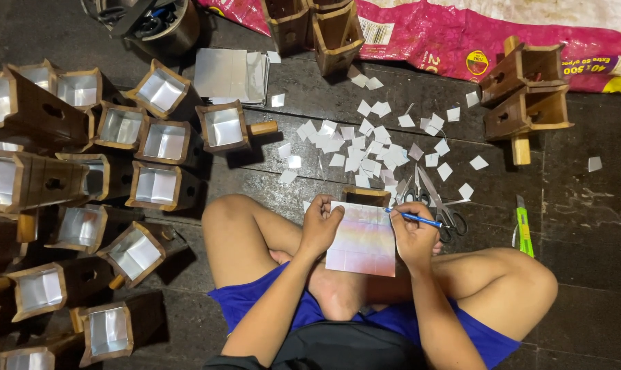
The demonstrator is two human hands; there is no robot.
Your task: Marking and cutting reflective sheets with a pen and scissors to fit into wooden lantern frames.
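Seated cross-legged on the floor (585,226), the left hand (322,220) pins a shiny sheet (362,238) flat against the lap so the right hand (413,236), pinching a blue pen (415,218), can mark its edge.

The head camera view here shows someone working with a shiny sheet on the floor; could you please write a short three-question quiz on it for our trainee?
1. True or false: the right hand holds a blue pen against the shiny square foil sheet.
2. Which hand steadies the sheet's upper left edge?
A. left hand
B. right hand
C. neither
3. Fill in: the silver scissors with black handles lie on the dark floor on the person's ____ side.

Key:
1. True.
2. A.
3. Right; they lie beyond the right hand, near the scattered small white paper squares, with a green utility knife farther right.
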